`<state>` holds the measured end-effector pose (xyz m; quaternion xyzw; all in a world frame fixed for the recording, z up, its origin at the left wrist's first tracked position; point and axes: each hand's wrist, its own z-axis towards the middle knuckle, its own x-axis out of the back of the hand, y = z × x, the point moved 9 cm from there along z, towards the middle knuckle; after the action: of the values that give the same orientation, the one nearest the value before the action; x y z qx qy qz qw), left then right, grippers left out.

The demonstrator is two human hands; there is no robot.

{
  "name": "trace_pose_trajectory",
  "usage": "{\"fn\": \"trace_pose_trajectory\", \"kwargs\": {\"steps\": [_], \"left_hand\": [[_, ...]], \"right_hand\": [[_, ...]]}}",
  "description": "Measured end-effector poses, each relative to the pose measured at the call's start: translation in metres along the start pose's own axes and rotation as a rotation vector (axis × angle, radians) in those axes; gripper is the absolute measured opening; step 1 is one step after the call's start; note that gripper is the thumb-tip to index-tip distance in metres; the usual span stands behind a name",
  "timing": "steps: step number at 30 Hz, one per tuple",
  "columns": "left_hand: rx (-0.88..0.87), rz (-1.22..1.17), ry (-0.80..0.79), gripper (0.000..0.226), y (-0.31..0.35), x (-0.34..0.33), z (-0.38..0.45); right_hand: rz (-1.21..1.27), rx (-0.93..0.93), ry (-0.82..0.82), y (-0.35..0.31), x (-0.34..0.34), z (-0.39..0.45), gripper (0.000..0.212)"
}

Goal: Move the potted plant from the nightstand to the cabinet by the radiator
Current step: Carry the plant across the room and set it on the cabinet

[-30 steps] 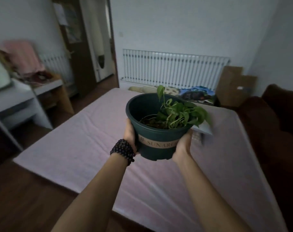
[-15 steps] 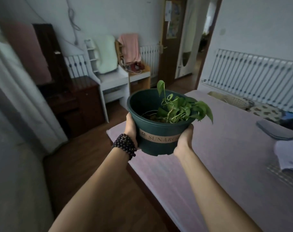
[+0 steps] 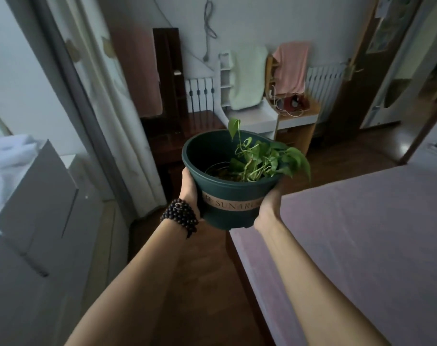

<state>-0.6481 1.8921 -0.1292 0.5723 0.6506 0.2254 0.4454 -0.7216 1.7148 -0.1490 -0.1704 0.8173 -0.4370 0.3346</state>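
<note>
A dark green plastic pot [image 3: 227, 196] with a tan label band holds a small leafy green plant [image 3: 265, 158]. I carry it upright in the air, in front of me at chest height. My left hand [image 3: 190, 188], with a dark bead bracelet at the wrist, grips the pot's left side. My right hand [image 3: 267, 206] grips its right side. Straight behind the pot stands a dark wooden cabinet [image 3: 177, 136] with a white radiator [image 3: 200, 96] on the wall above it.
A bed with a pink sheet [image 3: 362, 233] fills the right. A white dresser [image 3: 38, 221] and a curtain [image 3: 107, 96] line the left. A white desk [image 3: 255, 118], a small wooden table [image 3: 297, 123] and a second radiator [image 3: 322, 83] stand further back. Wood floor runs between bed and dresser.
The view has swung left, from the bed and its long radiator to the corner with the dark cabinet. Both hands have kept the same hold on the pot.
</note>
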Motion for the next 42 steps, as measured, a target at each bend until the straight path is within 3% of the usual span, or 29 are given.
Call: {"fn": "trace_pose_trajectory", "kwargs": {"steps": [4,10,16,19,25,31,42], "left_hand": [[-0.008,-0.039,0.054,0.093,0.061,0.019,0.074],[-0.021,-0.075,0.088,0.082,0.140,0.047,0.195],[-0.036,-0.066,0.060,0.088,0.213,0.058,0.333],[-0.028,-0.055,0.064,0.090,0.251,0.055,0.396],[-0.013,-0.063,0.060,0.093,0.309,0.029,0.507],[-0.018,-0.118,0.063,0.090,0.353,-0.011,0.626],[-0.055,-0.175,0.117,0.092,0.441,-0.075,0.835]], "right_hand": [[0.034,-0.024,-0.021,-0.001,-0.089,0.076,0.059],[-0.016,-0.099,-0.060,0.019,-0.206,0.175,0.036],[-0.020,-0.091,-0.099,0.032,-0.313,0.283,0.044],[-0.034,-0.111,-0.088,0.031,-0.358,0.337,0.062],[-0.047,-0.149,-0.057,0.016,-0.427,0.434,0.077],[-0.028,-0.081,-0.070,-0.011,-0.481,0.561,0.060],[-0.095,-0.100,-0.080,-0.052,-0.589,0.784,0.059]]}}
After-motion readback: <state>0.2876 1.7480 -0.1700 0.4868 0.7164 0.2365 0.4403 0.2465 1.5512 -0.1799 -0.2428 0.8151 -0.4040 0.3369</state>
